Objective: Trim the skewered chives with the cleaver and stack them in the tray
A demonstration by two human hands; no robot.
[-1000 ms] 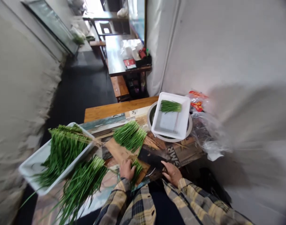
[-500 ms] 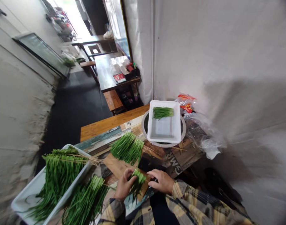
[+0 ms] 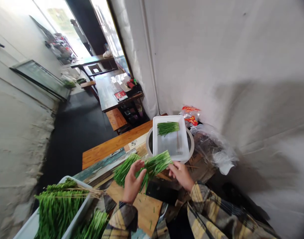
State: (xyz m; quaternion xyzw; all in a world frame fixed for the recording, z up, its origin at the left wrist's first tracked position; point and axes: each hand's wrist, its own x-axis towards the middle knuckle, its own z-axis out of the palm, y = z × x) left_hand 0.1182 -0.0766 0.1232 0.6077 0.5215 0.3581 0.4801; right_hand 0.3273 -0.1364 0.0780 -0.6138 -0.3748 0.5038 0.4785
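Observation:
A bunch of cut green chives (image 3: 158, 163) is raised over the table, tilted with its pale ends up to the right. My right hand (image 3: 182, 174) pinches it at those pale ends. Beside the bunch's left end is my left hand (image 3: 134, 179), thumb and fingers apart, with nothing gripped between them. Behind that hand, more chives (image 3: 123, 169) lie in a pile, partly hidden. Below my hands is a wooden cutting board (image 3: 144, 209) with green scraps. A dark flat blade-like piece (image 3: 163, 192) lies at the board's right side.
Ahead, a white tray (image 3: 158, 149) with a chive bunch (image 3: 168, 127) and thin sticks rests on a metal basin (image 3: 191, 141). At left, a white tub (image 3: 78, 205) holds skewered chives (image 3: 59, 209); loose chives (image 3: 94, 225) lie beside it. Plastic bags (image 3: 214, 146) sit against the wall.
The chive bunch has gone from the board up and forward toward the white tray. My right hand has moved forward onto its pale ends, and my left hand has opened. The view has shifted slightly.

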